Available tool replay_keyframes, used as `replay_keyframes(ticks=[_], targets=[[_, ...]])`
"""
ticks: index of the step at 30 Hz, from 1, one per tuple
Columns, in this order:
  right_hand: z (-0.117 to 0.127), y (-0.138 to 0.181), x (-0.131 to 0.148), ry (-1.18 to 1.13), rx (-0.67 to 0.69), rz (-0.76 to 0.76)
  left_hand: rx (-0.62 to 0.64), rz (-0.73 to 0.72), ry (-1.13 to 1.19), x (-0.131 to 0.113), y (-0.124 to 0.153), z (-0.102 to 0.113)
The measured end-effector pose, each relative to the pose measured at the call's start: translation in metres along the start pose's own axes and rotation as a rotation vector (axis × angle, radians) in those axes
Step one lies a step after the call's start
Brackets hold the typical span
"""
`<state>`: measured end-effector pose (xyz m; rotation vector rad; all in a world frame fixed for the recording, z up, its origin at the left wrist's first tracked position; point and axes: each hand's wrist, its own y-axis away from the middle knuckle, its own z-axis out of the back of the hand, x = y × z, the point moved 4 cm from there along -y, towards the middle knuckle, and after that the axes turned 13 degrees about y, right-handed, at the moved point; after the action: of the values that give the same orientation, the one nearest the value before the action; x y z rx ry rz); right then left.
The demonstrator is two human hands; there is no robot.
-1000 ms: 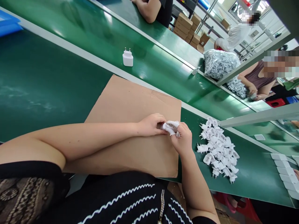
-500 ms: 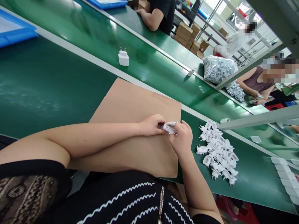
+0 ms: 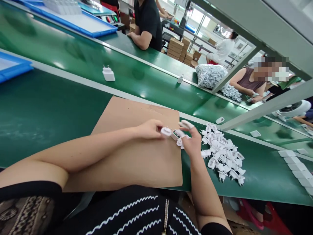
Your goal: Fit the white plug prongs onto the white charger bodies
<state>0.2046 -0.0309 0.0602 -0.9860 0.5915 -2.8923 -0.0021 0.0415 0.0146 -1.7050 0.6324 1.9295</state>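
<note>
My left hand (image 3: 153, 129) reaches over a brown cardboard sheet (image 3: 137, 160), fingers closed on a white plug charger (image 3: 166, 131). To its right is my right hand (image 3: 193, 140), thumb and forefinger spread apart, with white covers on some fingertips. Beside its thumb are an open white charger housing (image 3: 175, 134), green showing inside, and a white charger part (image 3: 180, 143). The thumb overlaps them; whether it touches them I cannot tell. A heap of white plug parts (image 3: 222, 150) lies right of this hand on the green bench.
Beyond the cardboard runs a green belt (image 3: 80, 68) carrying a white charger (image 3: 108, 74). Blue trays (image 3: 14, 67) stand at left. A slanted metal post (image 3: 264, 106) rises at right, near a row of white housings (image 3: 294, 166). Co-workers sit across the belt, near a bag of white parts (image 3: 211, 75).
My hands were together on a white piece; they have parted, the left keeping the charger. My right fingers have spread, and the open housing now shows. The head view has shifted.
</note>
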Motion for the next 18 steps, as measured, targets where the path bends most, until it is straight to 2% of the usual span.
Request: replay_keyframes(ticks=[2,5,7,10,13,15,17,18], targets=[[0.019,-0.006,-0.023,0.033,-0.013,-0.110,-0.141,0.016,0.000,-0.003,-0.021,0.030],[0.034,-0.008,-0.052,0.278,0.181,-0.147,-0.464,-0.019,-0.083,-0.002,-0.060,0.085],[0.035,-0.005,-0.061,0.389,0.272,-0.068,-0.634,0.026,-0.210,0.003,-0.083,0.117],[0.026,0.000,-0.061,0.385,0.363,0.102,-0.739,0.101,-0.323,0.011,-0.107,0.149],[0.015,-0.001,-0.064,0.316,0.459,0.124,-0.775,0.203,-0.352,0.016,-0.115,0.160],[0.014,-0.005,-0.068,0.315,0.425,0.069,-0.873,0.224,-0.416,0.012,-0.108,0.155],[0.018,-0.010,-0.072,0.329,0.303,0.002,-0.960,0.098,-0.513,-0.001,-0.094,0.135],[0.021,-0.012,-0.072,0.323,0.225,-0.034,-0.936,-0.007,-0.555,-0.009,-0.086,0.119]])
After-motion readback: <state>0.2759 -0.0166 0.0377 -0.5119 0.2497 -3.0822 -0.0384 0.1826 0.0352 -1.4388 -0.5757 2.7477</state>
